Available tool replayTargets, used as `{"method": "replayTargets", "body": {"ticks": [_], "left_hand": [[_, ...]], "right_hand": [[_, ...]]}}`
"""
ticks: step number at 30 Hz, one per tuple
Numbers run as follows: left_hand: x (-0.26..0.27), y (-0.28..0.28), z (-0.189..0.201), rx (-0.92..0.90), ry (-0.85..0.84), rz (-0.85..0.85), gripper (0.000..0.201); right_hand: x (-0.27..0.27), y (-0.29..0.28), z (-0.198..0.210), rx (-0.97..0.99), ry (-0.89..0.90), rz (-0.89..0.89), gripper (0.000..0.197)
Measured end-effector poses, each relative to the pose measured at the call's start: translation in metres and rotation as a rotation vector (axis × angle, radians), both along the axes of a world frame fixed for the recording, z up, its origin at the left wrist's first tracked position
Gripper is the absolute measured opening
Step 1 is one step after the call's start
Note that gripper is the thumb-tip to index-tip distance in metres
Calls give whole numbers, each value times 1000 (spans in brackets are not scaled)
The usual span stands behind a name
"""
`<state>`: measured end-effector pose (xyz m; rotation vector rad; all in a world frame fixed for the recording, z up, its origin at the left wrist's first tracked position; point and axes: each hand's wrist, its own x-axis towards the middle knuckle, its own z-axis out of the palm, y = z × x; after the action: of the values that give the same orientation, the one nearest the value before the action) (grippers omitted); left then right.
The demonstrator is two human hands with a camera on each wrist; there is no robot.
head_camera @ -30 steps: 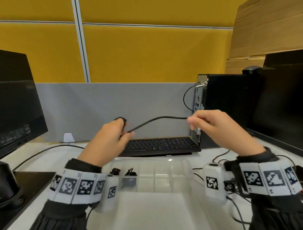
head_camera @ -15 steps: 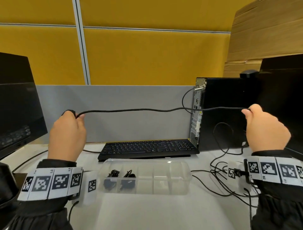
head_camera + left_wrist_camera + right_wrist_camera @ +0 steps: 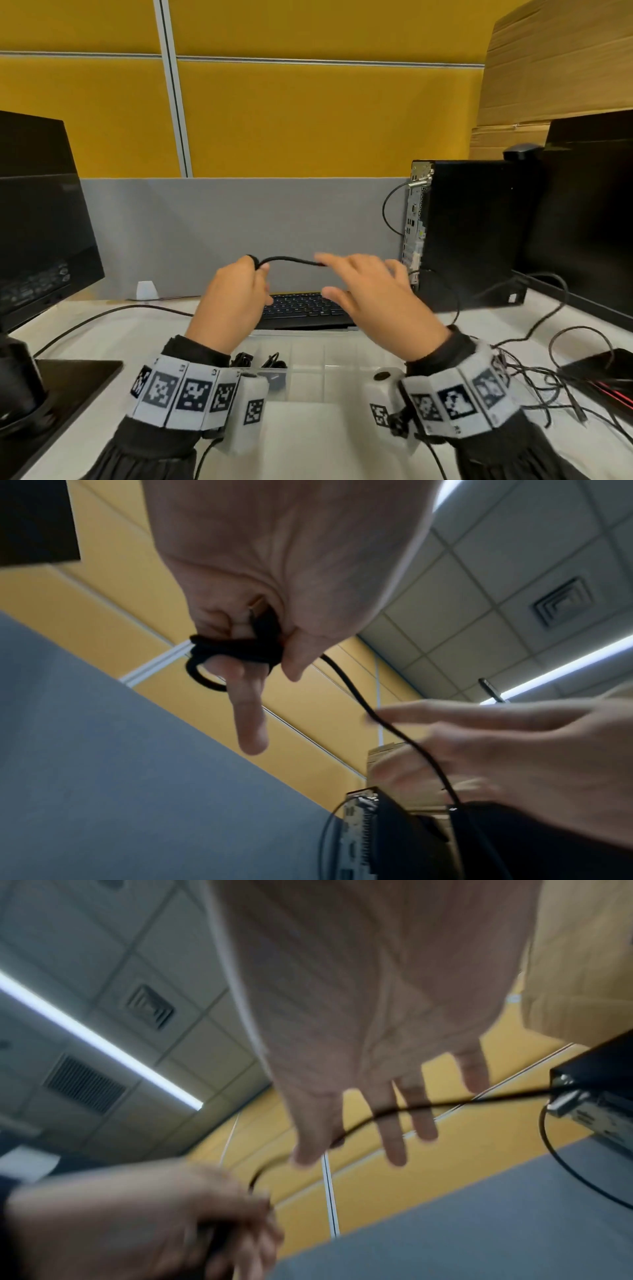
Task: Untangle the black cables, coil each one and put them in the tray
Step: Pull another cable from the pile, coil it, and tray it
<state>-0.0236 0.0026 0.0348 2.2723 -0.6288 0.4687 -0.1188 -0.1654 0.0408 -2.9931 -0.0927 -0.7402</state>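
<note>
A white desk [image 3: 308, 438] is bounded by a grey partition [image 3: 239, 222] below yellow wall panels [image 3: 308, 113]. Ceiling tiles [image 3: 514, 561], an air vent [image 3: 561, 601] and strip lights [image 3: 99, 1042] are seen overhead.

White desk [image 3: 308, 442]: kbd [image 3: 301, 310], clear tray [image 3: 342, 373], PC tower [image 3: 472, 233], loose cables [image 3: 548, 383].

Two hands: left [image 3: 233, 301], right [image 3: 380, 305]; one tray [image 3: 335, 373], two coiled cables [image 3: 260, 361] inside; two monitors, 9 [image 3: 37, 222] and 3 o'clock [image 3: 589, 219]; one keyboard [image 3: 305, 308]; one PC tower [image 3: 469, 229]
</note>
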Motion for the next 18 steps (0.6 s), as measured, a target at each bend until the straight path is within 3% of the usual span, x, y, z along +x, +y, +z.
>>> {"method": "replayTargets", "body": {"ticks": [3, 5, 7, 9, 12, 15, 18], "left_hand": [[-7, -3, 4, -125, 135, -194, 27], [-18, -2, 11, -232, 298, -458, 23], [-32, -1, 19, -329, 422, -721, 20], [-45, -2, 25, -515, 493, -925, 20], [-49, -6, 29, -867, 560, -1033, 30], [-38, -7, 27, -1077, 482, -908, 34], [-24, -5, 22, -915, 268, -620, 34]], "right_hand": [[16, -6, -5, 102, -255, 118, 27], [15, -12, 1, 173, -521, 126, 30], [11, -17, 4, 279, -634, 107, 34], [10, -14, 3, 333, -512, 99, 35], [11, 3, -3, 355, -49, 198, 26], [4, 16, -1, 351, 261, 319, 29], [-8, 11, 10, 255, 291, 348, 25]]}}
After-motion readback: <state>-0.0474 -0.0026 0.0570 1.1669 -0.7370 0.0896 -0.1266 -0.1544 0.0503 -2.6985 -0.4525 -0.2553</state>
